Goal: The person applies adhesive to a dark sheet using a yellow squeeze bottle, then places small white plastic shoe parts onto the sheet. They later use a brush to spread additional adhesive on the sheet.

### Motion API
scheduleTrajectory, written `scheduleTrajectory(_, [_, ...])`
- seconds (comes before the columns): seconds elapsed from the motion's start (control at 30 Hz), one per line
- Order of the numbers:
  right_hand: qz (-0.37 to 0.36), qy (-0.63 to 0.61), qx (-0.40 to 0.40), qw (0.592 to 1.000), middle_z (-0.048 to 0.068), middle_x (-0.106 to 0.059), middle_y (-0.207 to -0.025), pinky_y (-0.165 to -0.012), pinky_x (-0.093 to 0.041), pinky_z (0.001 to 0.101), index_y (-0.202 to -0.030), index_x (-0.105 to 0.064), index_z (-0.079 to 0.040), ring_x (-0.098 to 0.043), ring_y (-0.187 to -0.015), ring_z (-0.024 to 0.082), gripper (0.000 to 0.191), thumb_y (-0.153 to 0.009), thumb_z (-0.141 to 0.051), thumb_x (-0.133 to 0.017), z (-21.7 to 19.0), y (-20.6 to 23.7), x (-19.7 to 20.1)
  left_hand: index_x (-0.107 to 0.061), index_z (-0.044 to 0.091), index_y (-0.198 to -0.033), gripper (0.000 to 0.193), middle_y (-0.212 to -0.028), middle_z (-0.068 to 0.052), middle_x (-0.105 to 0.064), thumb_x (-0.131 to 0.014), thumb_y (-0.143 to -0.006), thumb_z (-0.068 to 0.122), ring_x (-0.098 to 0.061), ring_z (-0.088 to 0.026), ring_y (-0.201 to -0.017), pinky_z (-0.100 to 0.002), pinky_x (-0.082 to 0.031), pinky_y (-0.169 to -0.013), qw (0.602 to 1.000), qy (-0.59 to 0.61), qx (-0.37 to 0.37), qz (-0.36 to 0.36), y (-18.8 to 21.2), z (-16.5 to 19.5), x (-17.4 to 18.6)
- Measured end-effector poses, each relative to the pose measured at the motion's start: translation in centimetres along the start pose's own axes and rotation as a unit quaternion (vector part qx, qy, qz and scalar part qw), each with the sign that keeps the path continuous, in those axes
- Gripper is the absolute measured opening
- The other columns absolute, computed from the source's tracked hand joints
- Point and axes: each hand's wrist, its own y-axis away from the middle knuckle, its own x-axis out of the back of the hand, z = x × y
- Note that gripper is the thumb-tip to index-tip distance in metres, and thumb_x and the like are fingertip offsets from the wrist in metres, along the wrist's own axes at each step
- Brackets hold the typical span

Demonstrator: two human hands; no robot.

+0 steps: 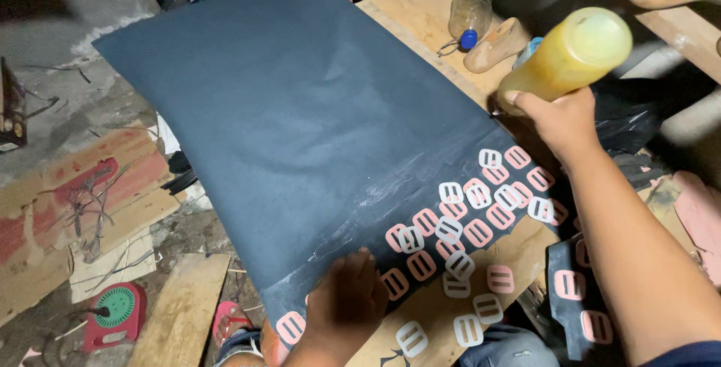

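A large dark navy sheet (pixel 293 104) lies tilted over a wooden board (pixel 428 307). My left hand (pixel 347 299) presses flat on the sheet's near edge. My right hand (pixel 559 119) grips a yellow plastic bottle (pixel 571 55) tipped on its side beside the sheet's right edge. Several pink and white slotted cut-out pieces (pixel 466 220) are spread over the sheet's near right corner and the board. A streaky pale smear marks the sheet close to those pieces.
A clear plastic bottle (pixel 469 3) with a blue cap and a tan shoe last (pixel 499 44) lie on the far wood surface. A dark strip (pixel 571 292) with pink pieces sits at right. Cardboard (pixel 67 202), a plank (pixel 180 314) and a red round device (pixel 116 311) lie on the floor at left.
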Motion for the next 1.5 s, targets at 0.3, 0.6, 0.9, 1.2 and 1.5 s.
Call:
scheduleTrajectory(0.3, [-0.042, 0.046, -0.047, 0.997, 0.008, -0.072, -0.109, -0.087, -0.054, 0.0334, -0.119, -0.065, -0.002, -0.070, -0.099, 0.018, 0.046, -0.080, -0.020, -0.081, -0.2, 1.2, -4.0, -0.073, 0.002, -0.099, 0.025, -0.109, -0.011, -0.073, -0.067, -0.078, 0.014, -0.068, -0.032, -0.090, -0.042, -0.058, -0.079, 0.999, 0.035, 0.004, 0.030, -0.6, 0.7, 1.0])
scheduleTrajectory(0.6, [-0.086, 0.091, 0.003, 0.992, 0.008, -0.073, -0.106, -0.090, -0.053, 0.0338, -0.116, -0.067, -0.003, -0.069, -0.100, 0.018, 0.042, -0.081, -0.022, -0.079, 0.6, -0.1, -2.1, -0.074, 0.002, -0.101, 0.022, -0.105, -0.010, -0.074, -0.068, -0.083, 0.013, -0.069, -0.031, -0.084, -0.041, -0.059, -0.075, 0.997, 0.052, 0.063, 0.002, -1.0, 1.1, 1.5])
scheduleTrajectory(0.9, [-0.015, 0.004, -0.049, 0.999, 0.006, -0.072, -0.109, -0.088, -0.054, 0.0321, -0.117, -0.066, -0.003, -0.069, -0.100, 0.016, 0.041, -0.083, -0.021, -0.080, 2.2, -1.4, -2.9, -0.073, 0.001, -0.101, 0.024, -0.104, -0.011, -0.074, -0.070, -0.080, 0.011, -0.070, -0.030, -0.084, -0.040, -0.059, -0.075, 0.995, 0.077, 0.036, 0.050, -0.8, 1.1, 1.4])
scheduleTrajectory(1.2, [-0.044, 0.080, -0.004, 0.996, 0.007, -0.072, -0.109, -0.088, -0.053, 0.0337, -0.120, -0.065, -0.002, -0.068, -0.101, 0.018, 0.045, -0.083, -0.020, -0.081, 2.4, -1.0, -1.7, -0.074, 0.002, -0.098, 0.022, -0.105, -0.010, -0.074, -0.072, -0.078, 0.010, -0.070, -0.029, -0.086, -0.039, -0.060, -0.076, 0.995, 0.065, 0.004, 0.080, -0.9, 1.0, 1.3])
scheduleTrajectory(1.5, [-0.060, 0.036, -0.053, 0.996, 0.008, -0.072, -0.110, -0.085, -0.055, 0.0324, -0.122, -0.065, -0.004, -0.069, -0.099, 0.017, 0.045, -0.082, -0.020, -0.079, 2.6, -0.8, -0.8, -0.074, 0.000, -0.101, 0.025, -0.105, -0.011, -0.074, -0.070, -0.080, 0.012, -0.070, -0.030, -0.084, -0.041, -0.059, -0.074, 0.997, 0.054, 0.029, 0.035, -1.0, 1.2, 1.7])
